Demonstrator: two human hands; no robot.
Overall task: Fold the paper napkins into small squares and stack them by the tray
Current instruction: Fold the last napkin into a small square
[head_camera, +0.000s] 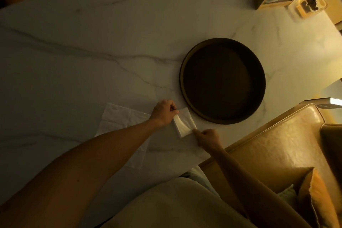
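Just below and left of the round dark metal tray (pixel 185 87), near the frame's centre, a small folded white paper napkin (pixel 184 123) lay on the pale marble-veined counter (pixel 92 52). The left hand (pixel 163 112) pinched its upper-left edge between thumb and curled fingers; the right hand (pixel 208 138), fingers curled, pinched the lower-right corner. The step in hand appeared to be the last crease, or settling the finished square beside the tray. A larger unfolded white paper napkin (pixel 120 122) lay flat at lower left, partly under the left forearm, so the job looked to be in its early part; whether other folded squares lay beneath this one could not be told in the dim light. Next, probably, both hands would need to release the square with its edges aligned, then draw the flat sheet in for folding.
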